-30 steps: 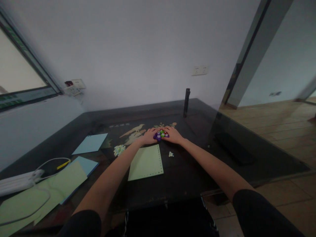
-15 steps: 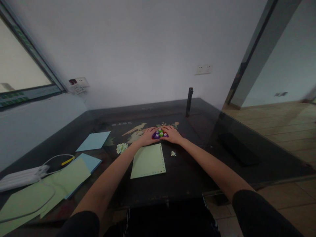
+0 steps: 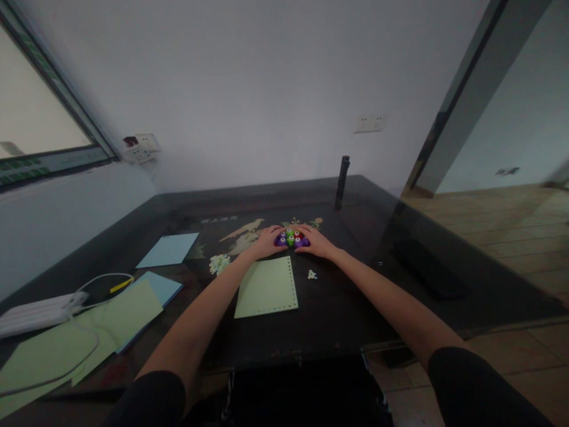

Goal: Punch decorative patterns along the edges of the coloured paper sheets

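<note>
Far left: white power strip (image 3: 33, 313) on the dark table (image 3: 338, 308), its white cable (image 3: 84, 290) looping over a pale green sheet (image 3: 66, 347). A yellow pen-like item (image 3: 121, 286) lies just beside the cable loop. A blue sheet (image 3: 160, 289) sticks out from under the green one; a second blue sheet (image 3: 168, 249) lies apart, further back.

Small heap of pale paper dots (image 3: 219, 263) sits left of centre, loose on the table, not in any container.

Centre: green sheet with a punched dot row (image 3: 267, 286) along its right and bottom edges, flat, near side of the hands.

Left hand (image 3: 265, 243) rests palm-down, fingers together and slightly curled, touching the left side of a cluster of small hole punches (image 3: 292, 238): purple, green and red bodies with white tops, packed tight in a roughly triangular group on the table just beyond the punched sheet. Right hand (image 3: 316, 242) mirrors it on the right side, fingers narrow, pressed against the cluster. Both hands cup the group from the sides; can't tell whether any single piece is actually gripped.

A few more paper bits (image 3: 312, 274) lie just right of the punched sheet.

Further right and back: dark upright cylinder (image 3: 342, 182) near the wall. Flat black object (image 3: 429, 268) lies at the table's right side, well apart from the hands.

No containers in view.
</note>
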Motion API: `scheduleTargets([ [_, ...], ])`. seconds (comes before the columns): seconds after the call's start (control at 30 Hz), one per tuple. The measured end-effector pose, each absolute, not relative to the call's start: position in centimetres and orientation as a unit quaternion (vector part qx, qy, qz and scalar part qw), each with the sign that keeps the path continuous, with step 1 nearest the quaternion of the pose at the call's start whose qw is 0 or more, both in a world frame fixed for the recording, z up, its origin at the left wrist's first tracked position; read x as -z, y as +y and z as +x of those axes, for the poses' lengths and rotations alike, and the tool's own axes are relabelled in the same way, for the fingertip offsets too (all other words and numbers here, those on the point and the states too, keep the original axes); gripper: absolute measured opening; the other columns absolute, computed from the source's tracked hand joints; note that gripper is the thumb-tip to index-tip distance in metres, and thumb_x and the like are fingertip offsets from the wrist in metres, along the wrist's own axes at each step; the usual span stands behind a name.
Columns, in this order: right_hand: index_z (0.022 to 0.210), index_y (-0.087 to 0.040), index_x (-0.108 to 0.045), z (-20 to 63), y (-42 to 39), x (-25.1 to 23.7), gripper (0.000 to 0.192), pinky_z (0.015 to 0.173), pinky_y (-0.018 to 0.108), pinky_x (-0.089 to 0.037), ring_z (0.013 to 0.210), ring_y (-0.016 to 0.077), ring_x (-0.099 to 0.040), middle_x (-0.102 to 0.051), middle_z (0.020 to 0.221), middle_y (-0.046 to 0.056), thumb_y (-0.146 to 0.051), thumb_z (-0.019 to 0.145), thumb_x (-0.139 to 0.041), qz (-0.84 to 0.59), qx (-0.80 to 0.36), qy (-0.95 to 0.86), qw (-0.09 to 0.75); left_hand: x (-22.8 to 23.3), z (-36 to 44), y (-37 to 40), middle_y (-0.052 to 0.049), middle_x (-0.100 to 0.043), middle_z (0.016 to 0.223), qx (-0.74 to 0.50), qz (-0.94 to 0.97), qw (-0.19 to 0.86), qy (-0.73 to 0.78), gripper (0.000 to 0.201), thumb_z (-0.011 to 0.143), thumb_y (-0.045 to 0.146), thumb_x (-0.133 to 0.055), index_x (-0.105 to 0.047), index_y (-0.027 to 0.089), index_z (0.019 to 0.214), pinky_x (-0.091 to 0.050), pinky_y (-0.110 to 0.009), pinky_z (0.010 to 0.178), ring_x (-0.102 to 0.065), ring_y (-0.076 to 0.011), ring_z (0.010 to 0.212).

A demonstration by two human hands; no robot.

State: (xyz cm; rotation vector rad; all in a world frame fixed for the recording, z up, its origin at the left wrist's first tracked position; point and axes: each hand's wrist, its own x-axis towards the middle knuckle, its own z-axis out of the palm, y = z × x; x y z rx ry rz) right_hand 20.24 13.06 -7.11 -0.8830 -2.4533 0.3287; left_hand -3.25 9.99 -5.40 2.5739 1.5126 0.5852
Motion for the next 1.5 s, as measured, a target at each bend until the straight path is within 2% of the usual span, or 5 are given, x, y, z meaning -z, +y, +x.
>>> scheduleTargets([
  [0.6,0.133,-0.019,-0.044,18.0,14.4,7.3,0.074,0.105,0.048,-0.030,0.131,0.0314,-0.035,-0.036,0.142,0.017,-0.056,0.072,-0.063,-0.329,-0.104,-0.910,0.228,5.3,-5.2,10.0,-0.010,-0.048,0.129,-0.189,0.841,0.050,0.505,0.063,0.074,0.048,-0.062,-0.047,0.020,0.128,-0.036,-0.039,0.101,-0.047,-0.0253,0.115],
  [0.83,0.135,-0.019,-0.043,17.7,15.2,7.0,0.080,0.105,0.052,-0.028,0.132,0.0340,-0.033,-0.033,0.145,0.018,-0.060,0.070,-0.063,-0.344,-0.091,-0.914,0.195,5.3,-5.1,9.8,-0.010,-0.035,0.141,-0.199,0.829,0.047,0.520,0.066,0.072,0.046,-0.064,-0.044,0.023,0.130,-0.028,-0.040,0.108,-0.034,-0.0258,0.130],
  [1.13,0.138,-0.023,-0.037,17.6,15.2,7.2,0.095,0.107,0.049,-0.025,0.134,0.0318,-0.030,-0.031,0.145,0.016,-0.056,0.057,-0.075,-0.326,-0.124,-0.895,0.278,5.1,-5.5,9.8,-0.011,-0.039,0.138,-0.244,0.826,0.049,0.506,0.073,0.071,0.047,-0.065,-0.039,0.021,0.134,-0.029,-0.041,0.108,-0.036,-0.0254,0.129],
  [1.3,0.130,-0.021,-0.048,18.6,14.3,6.0,0.073,0.106,0.046,-0.028,0.128,0.0285,-0.037,-0.044,0.135,0.015,-0.048,0.066,-0.072,-0.319,-0.170,-0.849,0.385,3.9,-5.2,9.0,-0.012,-0.046,0.132,-0.314,0.817,0.018,0.483,0.056,0.078,0.039,-0.061,-0.047,0.018,0.127,-0.033,-0.043,0.105,-0.042,-0.0247,0.123],
  [1.5,0.088,-0.019,-0.065,21.8,8.3,3.9,0.031,0.085,0.039,-0.045,0.088,0.0223,-0.059,-0.065,0.091,0.008,-0.047,0.077,-0.060,-0.384,-0.333,-0.712,0.485,1.1,-2.3,3.8,-0.009,-0.061,0.108,-0.381,0.829,0.022,0.408,0.024,0.086,0.025,-0.050,-0.060,0.016,0.106,-0.042,-0.037,0.094,-0.055,-0.0195,0.104],
])
